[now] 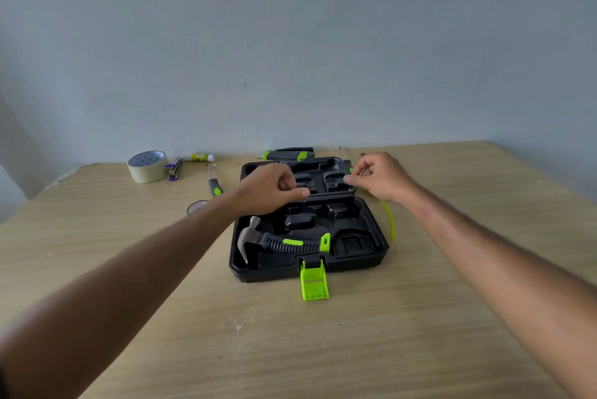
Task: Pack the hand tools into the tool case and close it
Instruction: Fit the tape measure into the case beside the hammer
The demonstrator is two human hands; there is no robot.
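- The tool case (310, 237) lies open on the table (323, 350), its lid half flat toward the wall and its green latch (313, 282) hanging over the near edge.
- Only the hammer (277, 242) sits in its moulded slot, along the near half of the case.
- The left hand (274, 187) hovers over the hinge line, fingers curled narrow; whether it pinches anything I cannot tell.
- The right hand (378, 176) is at the lid's right side, thumb and fingers pinched close on something small and dark, too blurred to name.
- Loose tools wait outside: a screwdriver (214, 185) left of the case, a green-and-grey tool (287, 154) behind it.
- Judgement: packing is barely begun. To do it well, match each tool's outline to its recess, press until it seats flush, and steady the case with the free hand so the lid can shut.
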